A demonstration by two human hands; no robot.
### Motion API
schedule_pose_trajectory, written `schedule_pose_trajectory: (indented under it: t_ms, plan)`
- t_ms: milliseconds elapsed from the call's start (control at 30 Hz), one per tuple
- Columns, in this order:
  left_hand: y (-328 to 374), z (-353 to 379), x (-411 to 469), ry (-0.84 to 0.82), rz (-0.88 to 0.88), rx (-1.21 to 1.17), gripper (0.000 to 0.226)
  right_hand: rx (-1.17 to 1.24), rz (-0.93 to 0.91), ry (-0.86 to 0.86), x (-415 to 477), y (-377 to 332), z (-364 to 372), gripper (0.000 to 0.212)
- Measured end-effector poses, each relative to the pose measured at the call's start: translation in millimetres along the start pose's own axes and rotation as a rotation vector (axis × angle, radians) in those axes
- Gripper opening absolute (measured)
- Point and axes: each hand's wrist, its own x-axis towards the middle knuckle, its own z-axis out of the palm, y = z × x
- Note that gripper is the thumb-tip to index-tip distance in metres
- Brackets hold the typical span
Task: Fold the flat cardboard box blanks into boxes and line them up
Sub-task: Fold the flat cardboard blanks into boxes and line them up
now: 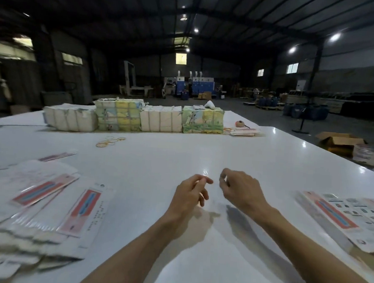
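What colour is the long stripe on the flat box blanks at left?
The stripe is red-orange with a blue bar inside, on white box blanks; it shows best in the head view.

We read clock from left hand [189, 196] and right hand [240, 190], both above bare middle of table [202, 155].
- 12 o'clock: open surface, then row of wrapped bundles [135, 118] walls off far side.
- 11: loose rubber bands [109, 141], flat.
- 7 to 9: spread heap of flat blanks [46, 202] blocks our low reach.
- 3 to 4: second fan of blanks [341, 214].
- 1: small stack [241, 131] beside bundles.
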Motion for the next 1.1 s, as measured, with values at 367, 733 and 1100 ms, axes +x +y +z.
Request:
schedule_pose_trajectory:
  t_ms: [367, 733, 1100]
  plan:
    - [24.9, -72.2, 16.1, 0.089, -0.245, 0.597, 0.025, 0.319, 0.158, -0.027, 3.2, 1.9, 55.1, 0.017]
    - [47.2, -252.5, -49.9, 0.420, -0.805, 1.388, 0.049, 0.425, 0.155, -0.023, 8.4, -1.2, 58.1, 0.020]
    - [50.9, -290.9, -55.7, 0.418, -0.804, 1.413, 0.050, 0.478, 0.151, -0.057, 7.4, -0.8, 58.2, 0.023]
